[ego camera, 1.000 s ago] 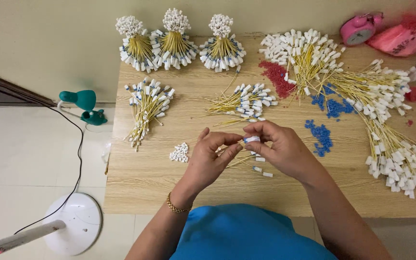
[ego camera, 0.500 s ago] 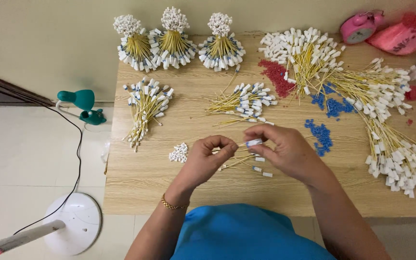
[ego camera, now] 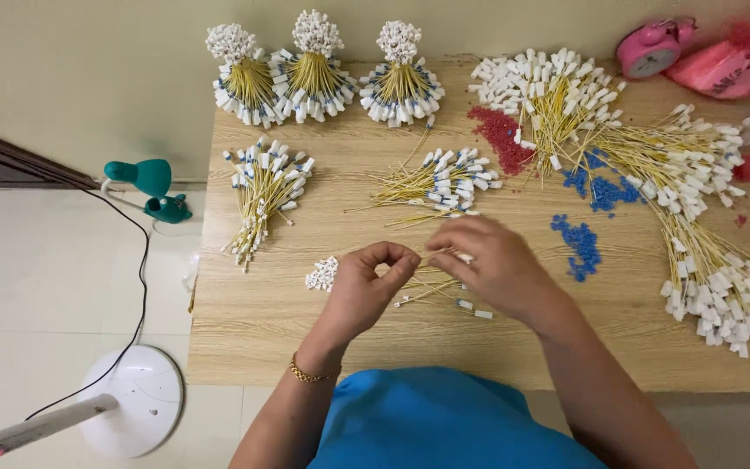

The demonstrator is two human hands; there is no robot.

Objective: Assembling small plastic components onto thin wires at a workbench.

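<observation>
My left hand [ego camera: 371,283] and my right hand [ego camera: 490,263] meet over the middle of the wooden table [ego camera: 245,321]. Both pinch the same thin yellow wire [ego camera: 438,254] with a white connector at its end. Under the hands lie a few loose yellow wires [ego camera: 431,291] with white ends. A small heap of white connectors [ego camera: 322,274] sits just left of my left hand. A gold bracelet [ego camera: 310,374] circles my left wrist.
Three upright bundles of wires [ego camera: 314,65] stand at the back. Loose wire piles [ego camera: 264,193] [ego camera: 440,184] [ego camera: 696,200] spread across the table. Red beads [ego camera: 501,137] and blue beads [ego camera: 579,246] lie right of centre. A pink clock [ego camera: 648,48] sits far right; a fan base [ego camera: 136,399] and green lamp [ego camera: 145,178] stand left.
Both hands have shifted slightly left and down over the table, still working the same wire; my right hand now covers more of the connector.
</observation>
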